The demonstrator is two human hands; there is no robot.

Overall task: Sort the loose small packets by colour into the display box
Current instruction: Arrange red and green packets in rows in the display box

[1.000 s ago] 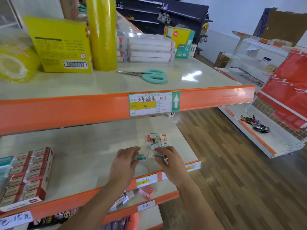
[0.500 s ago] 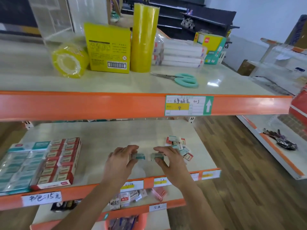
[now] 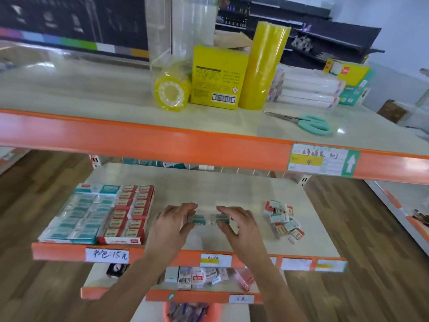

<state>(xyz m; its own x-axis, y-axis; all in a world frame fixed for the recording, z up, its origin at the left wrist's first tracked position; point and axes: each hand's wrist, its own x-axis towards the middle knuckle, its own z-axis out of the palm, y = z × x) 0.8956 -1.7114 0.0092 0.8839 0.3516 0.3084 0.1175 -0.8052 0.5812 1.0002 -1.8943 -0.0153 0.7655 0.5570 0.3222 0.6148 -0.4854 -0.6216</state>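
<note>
Pinching one teal packet each, left hand [image 3: 170, 225] and right hand [image 3: 236, 225] hover mid-shelf, between box [image 3: 99, 214] and pile [image 3: 283, 220]; light grips risk drops, or teal landing among reds.

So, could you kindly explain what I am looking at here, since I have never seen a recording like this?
No machine here: a person wears a camera on the head, looking down at their own two hands over a shop shelf. The left hand and right hand each pinch a teal packet. Left lies the display box, teal rows beside red rows. Right lies a loose pile of red and teal packets. Scissors and yellow tape rolls sit on the shelf above.
</note>
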